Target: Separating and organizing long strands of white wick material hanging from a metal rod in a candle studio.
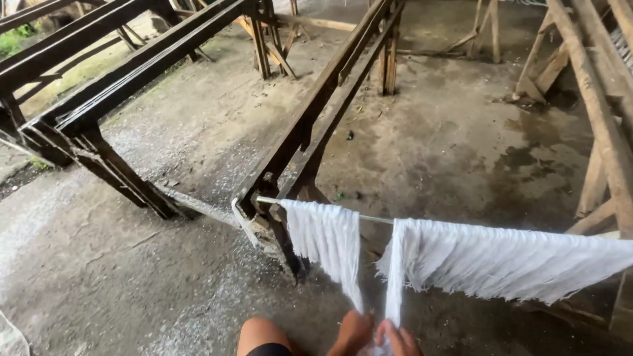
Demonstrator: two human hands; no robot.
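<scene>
Your left hand and right hand, at six o'clock, each pinch the lower ends of white thread bundles draped over a thin metal rod resting on the dark wooden rack toward twelve o'clock.

Open-air drying yard: wooden racks, hanging white noodle strands, concrete floor

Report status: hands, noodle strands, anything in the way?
Both hands, left hand and right hand, gripping white strands low. Strands hang on rod. Nothing blocking.
</scene>
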